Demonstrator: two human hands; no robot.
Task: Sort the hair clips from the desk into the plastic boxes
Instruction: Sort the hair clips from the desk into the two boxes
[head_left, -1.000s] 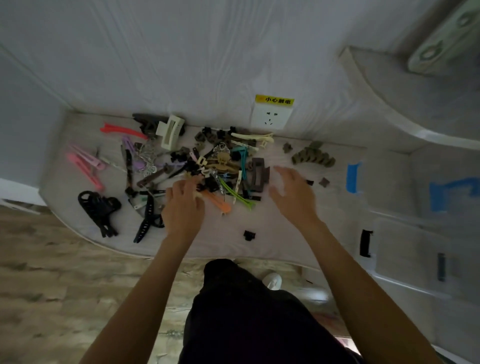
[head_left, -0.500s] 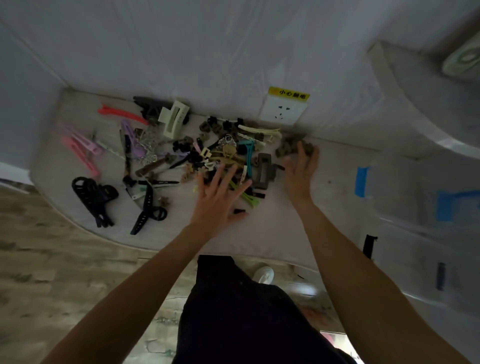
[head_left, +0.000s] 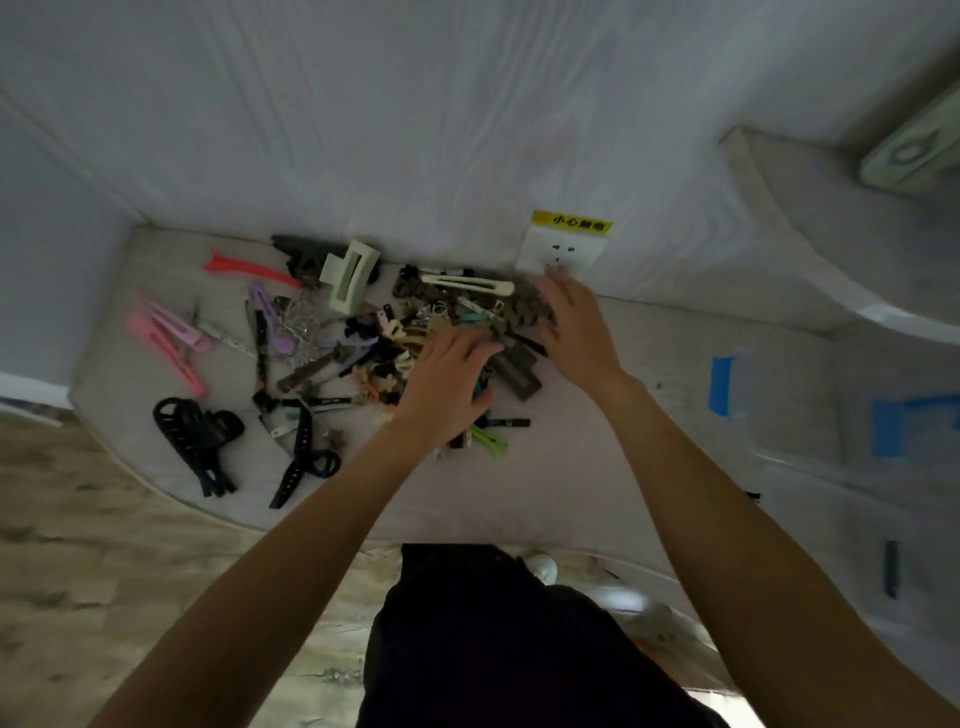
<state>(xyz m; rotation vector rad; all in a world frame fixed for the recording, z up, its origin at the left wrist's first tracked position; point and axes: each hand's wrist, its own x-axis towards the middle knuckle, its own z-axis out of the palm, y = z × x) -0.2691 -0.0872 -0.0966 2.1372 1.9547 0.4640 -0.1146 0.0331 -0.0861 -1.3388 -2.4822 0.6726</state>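
A heap of mixed hair clips (head_left: 384, 338) lies on the pale desk (head_left: 571, 483) against the wall. My left hand (head_left: 447, 384) rests flat on the heap's right part, fingers spread and straight. My right hand (head_left: 576, 327) lies with straight fingers against a bunch of small olive-brown clips (head_left: 524, 306) at the back, beside a brown claw clip (head_left: 519, 371). A cream claw clip (head_left: 349, 275), a red clip (head_left: 249, 270), pink clips (head_left: 166, 338) and a black claw clip (head_left: 200, 436) lie further left. Clear plastic boxes (head_left: 810, 467) stand at the right.
A wall socket (head_left: 563, 252) with a yellow label sits just behind my right hand. Blue tape (head_left: 721, 384) marks the boxes, and one box holds a dark clip (head_left: 891, 569). The desk's curved front edge runs above the wooden floor (head_left: 104, 571) and my dark-clothed legs.
My right hand has slid left along the back of the desk, pushing the olive-brown clips into the heap. My left hand has moved right and forward onto the heap.
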